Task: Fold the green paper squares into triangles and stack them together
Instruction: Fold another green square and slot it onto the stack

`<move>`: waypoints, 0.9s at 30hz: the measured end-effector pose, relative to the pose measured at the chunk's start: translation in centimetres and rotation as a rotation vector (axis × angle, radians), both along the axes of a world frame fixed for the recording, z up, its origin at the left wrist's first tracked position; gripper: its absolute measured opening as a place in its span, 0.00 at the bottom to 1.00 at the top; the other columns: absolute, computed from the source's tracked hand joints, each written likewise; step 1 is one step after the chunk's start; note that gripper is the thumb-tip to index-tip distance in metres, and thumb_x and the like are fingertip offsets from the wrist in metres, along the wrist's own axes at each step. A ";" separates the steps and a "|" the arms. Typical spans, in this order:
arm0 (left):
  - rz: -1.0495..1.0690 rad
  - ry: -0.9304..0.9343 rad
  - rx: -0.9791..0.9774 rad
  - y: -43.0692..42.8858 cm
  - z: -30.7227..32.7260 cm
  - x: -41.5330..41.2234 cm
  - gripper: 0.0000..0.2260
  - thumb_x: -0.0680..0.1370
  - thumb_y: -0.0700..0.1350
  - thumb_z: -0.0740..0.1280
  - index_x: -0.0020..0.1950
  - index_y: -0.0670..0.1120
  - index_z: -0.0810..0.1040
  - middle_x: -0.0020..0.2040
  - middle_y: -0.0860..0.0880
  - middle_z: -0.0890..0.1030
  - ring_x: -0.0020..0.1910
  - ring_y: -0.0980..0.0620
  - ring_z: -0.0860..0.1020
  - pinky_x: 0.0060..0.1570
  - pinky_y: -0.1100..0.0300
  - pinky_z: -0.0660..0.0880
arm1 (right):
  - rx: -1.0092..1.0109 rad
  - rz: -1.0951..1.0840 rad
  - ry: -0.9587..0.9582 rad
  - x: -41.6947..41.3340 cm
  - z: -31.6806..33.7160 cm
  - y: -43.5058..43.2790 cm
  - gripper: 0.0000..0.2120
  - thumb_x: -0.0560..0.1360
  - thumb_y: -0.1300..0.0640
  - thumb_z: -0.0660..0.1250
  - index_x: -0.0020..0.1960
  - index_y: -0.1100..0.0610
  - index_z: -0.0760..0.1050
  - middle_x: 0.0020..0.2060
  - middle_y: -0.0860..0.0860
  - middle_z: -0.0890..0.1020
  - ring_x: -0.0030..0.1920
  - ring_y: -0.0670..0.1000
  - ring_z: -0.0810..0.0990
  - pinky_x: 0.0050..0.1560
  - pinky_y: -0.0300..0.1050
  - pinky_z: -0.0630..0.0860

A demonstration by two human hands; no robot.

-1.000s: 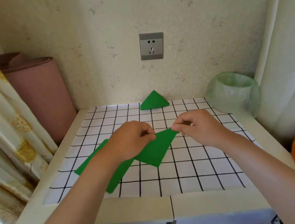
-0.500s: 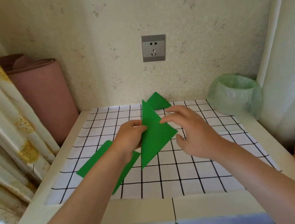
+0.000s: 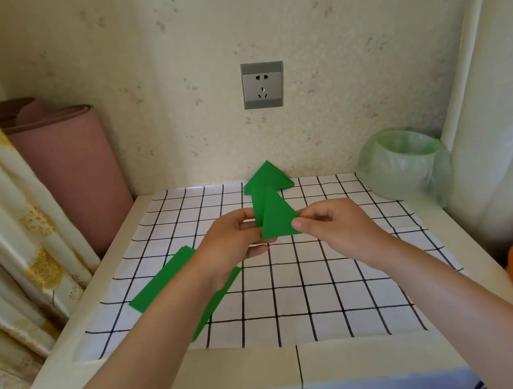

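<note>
- Folding step: left hand (image 3: 232, 245) and right hand (image 3: 335, 227) both pinch the green paper (image 3: 278, 219), half-folded.
- Likely next: crease it, stack on the triangle (image 3: 267, 178) at twelve o'clock.

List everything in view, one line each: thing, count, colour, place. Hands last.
folded green paper triangle: one, green, pinched in both hands, mid-cloth
second green paper triangle: one, green, far cloth edge by wall
flat green paper squares: count unclear, green, near-left cloth, under left forearm
checked fabric cloth: one, white with black grid, on table
white table: one, white, under cloth
plastic wall socket: one, grey, back wall
rolled mat: one, pink, left of table
bag-lined bin: one, pale green, far-right corner
left-hand grip: one, triangle's left side
right-hand grip: one, triangle's right corner
</note>
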State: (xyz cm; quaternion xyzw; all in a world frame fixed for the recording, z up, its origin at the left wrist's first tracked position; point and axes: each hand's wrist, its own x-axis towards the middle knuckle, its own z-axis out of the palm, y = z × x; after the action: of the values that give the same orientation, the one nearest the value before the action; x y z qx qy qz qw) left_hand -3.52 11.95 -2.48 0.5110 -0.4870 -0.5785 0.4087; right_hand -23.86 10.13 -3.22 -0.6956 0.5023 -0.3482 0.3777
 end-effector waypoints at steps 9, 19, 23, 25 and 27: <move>-0.103 -0.013 -0.072 0.1 0.4 -0.1 0.12 0.76 0.43 0.65 0.57 0.47 0.80 0.51 0.51 0.85 0.52 0.53 0.83 0.53 0.56 0.79 | 0.141 -0.053 -0.126 -0.1 0.7 0.2 0.05 0.73 0.60 0.74 0.48 0.57 0.81 0.40 0.55 0.86 0.34 0.51 0.84 0.42 0.48 0.80; 0.067 0.021 -0.170 0.2 -0.2 -0.9 0.11 0.80 0.34 0.64 0.60 0.43 0.76 0.48 0.43 0.86 0.45 0.51 0.85 0.41 0.62 0.81 | 0.016 -0.033 -0.028 -0.4 0.4 -0.1 0.08 0.76 0.56 0.72 0.54 0.50 0.83 0.39 0.51 0.86 0.35 0.52 0.83 0.49 0.56 0.81; 0.027 0.036 -0.190 0.4 -0.3 -1.2 0.19 0.79 0.32 0.63 0.66 0.50 0.70 0.49 0.40 0.85 0.48 0.46 0.85 0.45 0.55 0.82 | 0.019 -0.042 0.030 -0.7 0.5 -0.2 0.04 0.77 0.54 0.71 0.46 0.49 0.85 0.39 0.53 0.86 0.34 0.47 0.82 0.48 0.54 0.81; 0.024 0.039 -0.216 0.4 -0.2 -1.1 0.21 0.79 0.31 0.63 0.66 0.52 0.70 0.48 0.39 0.84 0.46 0.44 0.85 0.44 0.53 0.82 | 0.031 -0.045 0.025 -0.9 0.5 -0.3 0.04 0.77 0.54 0.70 0.46 0.51 0.85 0.38 0.53 0.86 0.34 0.48 0.82 0.48 0.53 0.81; 0.031 0.008 -0.248 0.3 0.0 -0.8 0.17 0.78 0.32 0.64 0.63 0.49 0.74 0.46 0.39 0.83 0.41 0.44 0.85 0.43 0.52 0.83 | 0.041 -0.038 0.013 -1.1 0.6 -0.3 0.05 0.77 0.55 0.70 0.47 0.54 0.85 0.38 0.51 0.86 0.34 0.50 0.81 0.47 0.53 0.81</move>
State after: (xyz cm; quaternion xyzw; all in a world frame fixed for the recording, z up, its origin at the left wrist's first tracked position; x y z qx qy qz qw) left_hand -4.37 12.22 -2.51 0.4618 -0.5451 -0.5093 0.4797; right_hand -24.92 9.85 -2.63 -0.6803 0.5249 -0.3405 0.3819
